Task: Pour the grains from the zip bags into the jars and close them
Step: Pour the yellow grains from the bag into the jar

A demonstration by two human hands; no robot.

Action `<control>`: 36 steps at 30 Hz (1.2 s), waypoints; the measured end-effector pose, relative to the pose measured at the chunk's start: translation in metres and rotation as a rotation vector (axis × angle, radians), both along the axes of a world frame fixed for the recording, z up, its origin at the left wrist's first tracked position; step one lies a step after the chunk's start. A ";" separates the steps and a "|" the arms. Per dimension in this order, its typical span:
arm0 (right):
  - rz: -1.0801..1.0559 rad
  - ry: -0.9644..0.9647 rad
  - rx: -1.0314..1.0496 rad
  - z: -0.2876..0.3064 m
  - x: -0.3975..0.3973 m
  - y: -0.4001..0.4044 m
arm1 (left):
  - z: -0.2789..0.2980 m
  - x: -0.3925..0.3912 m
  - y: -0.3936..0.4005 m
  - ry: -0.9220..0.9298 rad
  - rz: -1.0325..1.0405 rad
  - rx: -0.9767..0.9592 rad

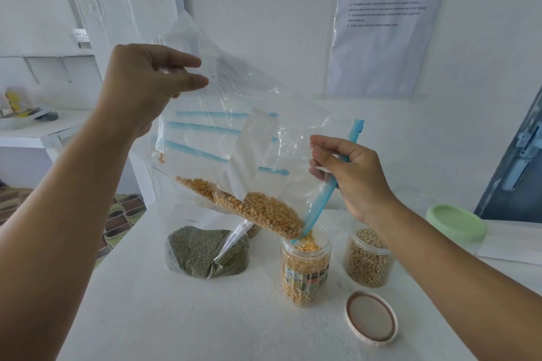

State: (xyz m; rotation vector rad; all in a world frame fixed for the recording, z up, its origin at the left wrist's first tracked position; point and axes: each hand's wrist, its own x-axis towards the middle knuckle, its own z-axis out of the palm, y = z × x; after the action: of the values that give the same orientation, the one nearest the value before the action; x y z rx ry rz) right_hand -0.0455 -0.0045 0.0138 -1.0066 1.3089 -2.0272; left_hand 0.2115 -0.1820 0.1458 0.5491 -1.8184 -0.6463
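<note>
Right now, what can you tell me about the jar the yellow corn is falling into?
The corn jar is clear plastic, round and upright on the white table, with a colourful label band around its middle. It has no lid on and is nearly full of yellow kernels. The tilted zip bag pours into its mouth.

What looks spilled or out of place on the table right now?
No spill shows. Corn runs from the tilted bag into the open jar. A few kernels cling high inside the bag, away from the rest. Both lids are off: one lies upturned, the green lid sits behind.
</note>
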 end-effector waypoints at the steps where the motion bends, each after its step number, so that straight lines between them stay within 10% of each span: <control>1: -0.003 0.000 0.001 0.000 0.000 0.000 | 0.000 -0.001 0.001 0.000 -0.003 -0.001; 36: -0.027 -0.007 0.031 -0.004 0.002 0.004 | 0.002 -0.011 0.017 -0.008 -0.011 -0.015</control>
State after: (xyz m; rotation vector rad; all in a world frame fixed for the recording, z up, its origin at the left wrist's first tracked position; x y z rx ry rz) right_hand -0.0436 -0.0002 0.0100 -0.9727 1.3526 -2.0223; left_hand 0.2004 -0.1654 0.1482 0.5326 -1.8338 -0.6387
